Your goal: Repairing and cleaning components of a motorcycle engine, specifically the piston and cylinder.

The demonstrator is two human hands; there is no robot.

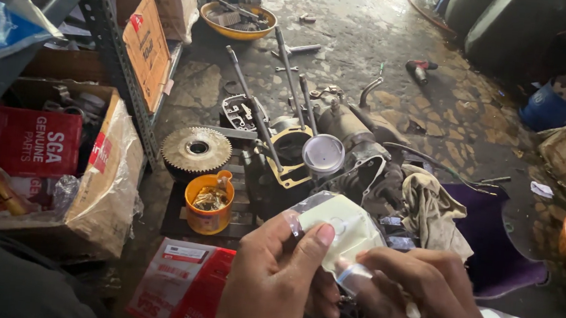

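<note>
Both hands hold a small clear plastic packet [342,227] with a pale cream part inside, low in the middle of the view. My left hand [272,284] pinches its left side with the thumb on top. My right hand [421,301] grips its lower right corner between thumb and fingers. Just beyond the packet sits a stripped engine block [296,160] on the floor, with long studs sticking up and a shiny piston [323,154] showing at its top.
A toothed gear disc [196,149] and an orange cup [209,202] of small parts stand left of the engine. A dirty rag [429,206] lies to its right. Cardboard boxes [100,184] and a metal shelf [112,48] fill the left. A yellow bowl [238,20] of tools sits far back.
</note>
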